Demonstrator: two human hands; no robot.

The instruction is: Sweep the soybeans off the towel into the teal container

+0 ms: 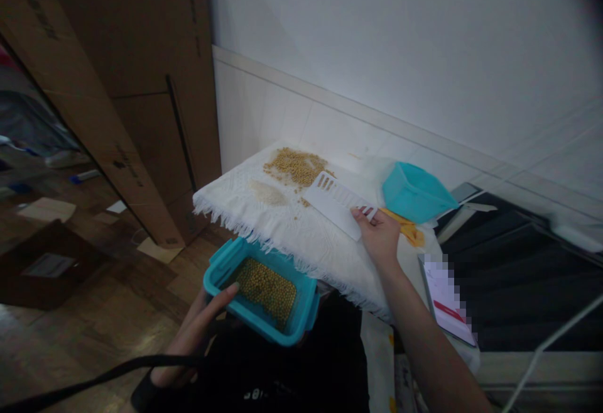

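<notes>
My left hand [214, 309] grips a blue plastic container [308, 297] by its near left side, with the thumb over the rim. Yellow soybeans [266, 290] cover its bottom, and it is held just below the table's fringed edge. In my right hand [379, 234] is a flat white slotted plastic piece [334, 209], pinched at its right end. Its far end lies beside a spread of soybeans [296, 165] on the white tablecloth [301, 240]. A small pale heap of fine grains [267, 193] lies to the left of the piece.
A second blue container [417, 193] stands at the table's right, with a yellow cloth [407, 227] by it. A tablet-like device [447, 300] lies at the right edge. Tall cardboard boxes [141, 86] stand on the left, and a white wall [400, 42] rises behind.
</notes>
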